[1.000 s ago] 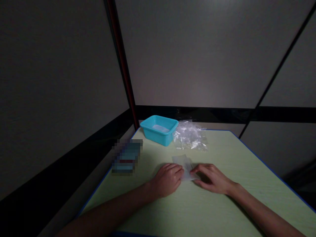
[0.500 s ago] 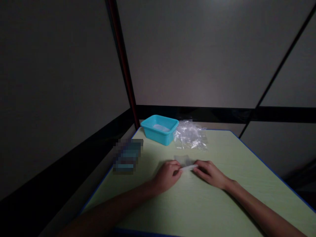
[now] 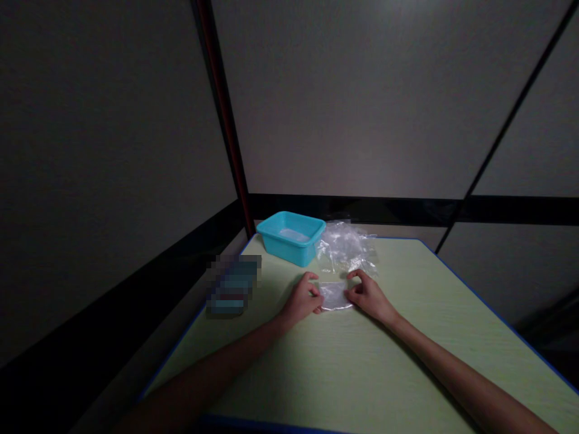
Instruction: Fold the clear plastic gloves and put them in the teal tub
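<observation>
Between both hands, left (image 3: pixel 302 298) and right (image 3: pixel 367 295), each grip pinches a clear, glossy small bag (image 3: pixel 335 295).

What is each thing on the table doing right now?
Left hand: on the table, fingers touching the small clear bag's left edge.
Right hand: touching its right edge.
Small clear bag: flat between both hands.
Pile of clear bags: crumpled, untouched.
Turquoise tub: upright, open-topped.
</observation>
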A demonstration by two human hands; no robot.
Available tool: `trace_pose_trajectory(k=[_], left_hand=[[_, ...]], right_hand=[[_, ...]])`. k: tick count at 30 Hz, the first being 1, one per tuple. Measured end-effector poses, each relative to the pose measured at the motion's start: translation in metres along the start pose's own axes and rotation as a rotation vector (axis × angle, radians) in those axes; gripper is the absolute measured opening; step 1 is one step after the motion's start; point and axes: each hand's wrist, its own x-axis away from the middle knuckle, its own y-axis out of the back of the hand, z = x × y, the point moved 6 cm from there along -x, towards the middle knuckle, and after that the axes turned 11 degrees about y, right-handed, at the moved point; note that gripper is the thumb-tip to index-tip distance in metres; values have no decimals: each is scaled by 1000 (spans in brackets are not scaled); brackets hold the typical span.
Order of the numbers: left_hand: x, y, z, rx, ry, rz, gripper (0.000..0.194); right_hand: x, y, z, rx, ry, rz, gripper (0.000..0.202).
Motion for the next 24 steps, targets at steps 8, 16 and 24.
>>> trace_pose_trajectory(k=[8,16,24], left_hand=[[1,0,3,59,25,-1,58],[2,0,2,100,1,11,57],[4,0,5,68,75,21,58]], right_hand=[[10,13,28,260,166,-97,18],[28,-33,45,753,451,381,67],[28,-39,31,858,395,511,73]])
